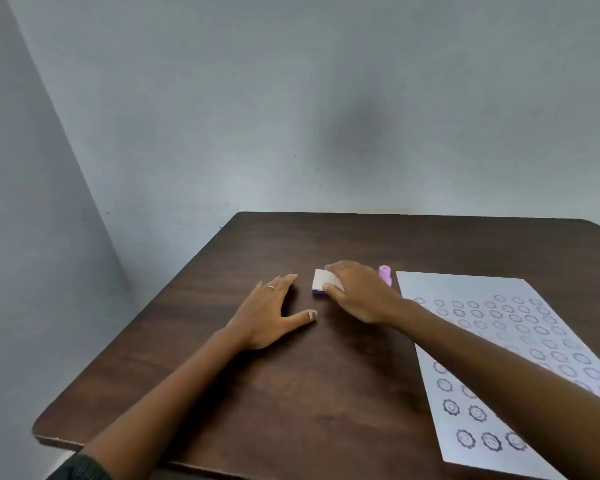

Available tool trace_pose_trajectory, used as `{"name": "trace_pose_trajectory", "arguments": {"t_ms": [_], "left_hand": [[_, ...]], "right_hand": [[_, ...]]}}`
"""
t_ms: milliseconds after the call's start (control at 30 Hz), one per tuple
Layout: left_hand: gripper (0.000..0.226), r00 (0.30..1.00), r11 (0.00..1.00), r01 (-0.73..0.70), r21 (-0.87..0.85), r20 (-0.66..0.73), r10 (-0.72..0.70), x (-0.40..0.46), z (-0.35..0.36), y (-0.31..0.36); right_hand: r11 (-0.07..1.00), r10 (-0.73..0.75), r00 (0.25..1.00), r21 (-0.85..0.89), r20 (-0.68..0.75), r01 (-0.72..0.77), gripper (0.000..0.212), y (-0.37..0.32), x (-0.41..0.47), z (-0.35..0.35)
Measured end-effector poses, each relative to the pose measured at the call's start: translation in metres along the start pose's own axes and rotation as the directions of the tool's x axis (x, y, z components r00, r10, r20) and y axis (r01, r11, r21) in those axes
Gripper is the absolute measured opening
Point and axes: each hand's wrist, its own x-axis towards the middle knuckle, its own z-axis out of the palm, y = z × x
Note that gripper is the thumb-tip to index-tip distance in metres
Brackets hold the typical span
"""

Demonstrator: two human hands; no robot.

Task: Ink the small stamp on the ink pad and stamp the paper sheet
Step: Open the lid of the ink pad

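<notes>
A small closed ink pad point(321, 280), white on top with a blue-purple edge, lies near the middle of the dark wooden table point(326, 375). My right hand point(359, 292) rests over its right side, fingers on the far edge and thumb on the near edge. A small pink-purple stamp point(385, 274) stands just behind that hand, partly hidden by it. My left hand point(274, 311) lies flat on the table to the left of the pad, fingers spread, not touching it. The white paper sheet point(520, 344) lies at the right, covered with rows of round stamped faces; my right forearm crosses it.
A grey wall stands close behind the table, and the table's left edge runs diagonally toward the near left corner. A ring sits on a finger of my left hand.
</notes>
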Motion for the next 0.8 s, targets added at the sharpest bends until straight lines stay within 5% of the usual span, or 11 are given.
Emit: {"name": "trace_pose_trajectory", "arguments": {"t_ms": [467,800], "left_hand": [[0.119,0.998,0.995,-0.029,-0.091,0.056,0.034,-0.018,-0.003,0.000],[0.088,0.984,0.979,-0.122,-0.161,0.106,0.140,-0.026,-0.013,0.011]], "right_hand": [[0.990,-0.139,0.990,-0.013,-0.013,0.139,0.041,-0.016,-0.036,0.008],[0.971,-0.239,0.971,0.018,-0.026,0.240,0.043,-0.027,-0.072,0.003]]}}
